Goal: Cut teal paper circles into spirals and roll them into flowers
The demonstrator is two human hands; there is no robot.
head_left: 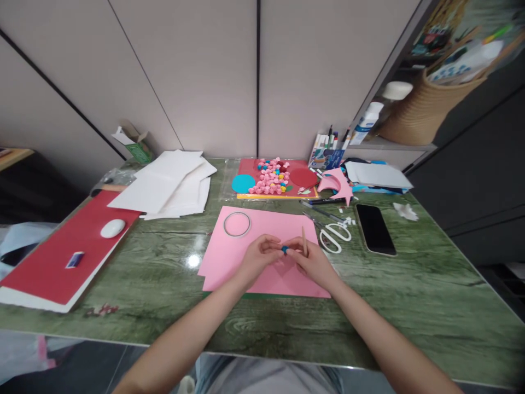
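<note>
My left hand (262,256) and my right hand (309,260) meet over pink paper sheets (221,246). Pinched between the fingertips of both is a small blue piece (284,249), perhaps rolled paper; its exact kind is too small to tell. A thin wooden stick (304,241) stands up between the fingers of my right hand. Upper left on the pink paper lies a round metal ring (237,224). Just right of my right hand are white-handled scissors (336,237).
Behind the paper, a red sheet (246,166) carries several pink, blue and yellow curled pieces (273,179). A phone (375,229) lies at right, near a marker box (327,153). At left are white sheets (164,180), a red board (53,257) and a white mouse (112,228).
</note>
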